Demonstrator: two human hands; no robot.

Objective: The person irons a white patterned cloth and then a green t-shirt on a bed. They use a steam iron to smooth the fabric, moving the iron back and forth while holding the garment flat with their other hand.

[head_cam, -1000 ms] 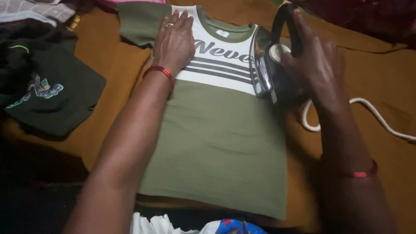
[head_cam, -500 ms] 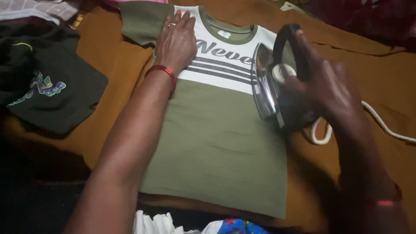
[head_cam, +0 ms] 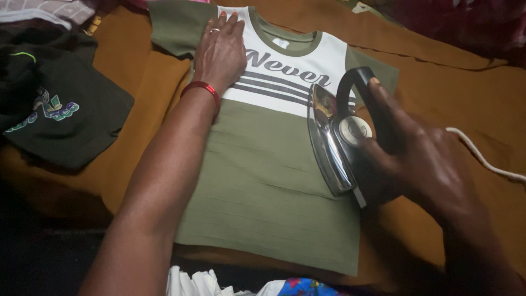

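While a dark folded garment (head_cam: 66,120) lies well left of the fingers, the left hand (head_cam: 220,52) rests flat, fingers spread open, pressing the white chest panel of the olive ribbed T-shirt (head_cam: 268,186). Further right, the right hand (head_cam: 422,159) grips the black handle of the chrome-soled iron (head_cam: 334,140), tilted on the shirt's right edge; its white cord (head_cam: 482,156) trails beyond the knuckles.

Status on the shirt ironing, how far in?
Done: the shirt lies spread flat, front up, on the brown cloth.
In hand: the left hand pins its shoulder; the right hand grips the iron, tilted up on edge at the shirt's side, soleplate not flat on it.
Left: horizontal creases show across the green lower half; a dark garment lies beside it.
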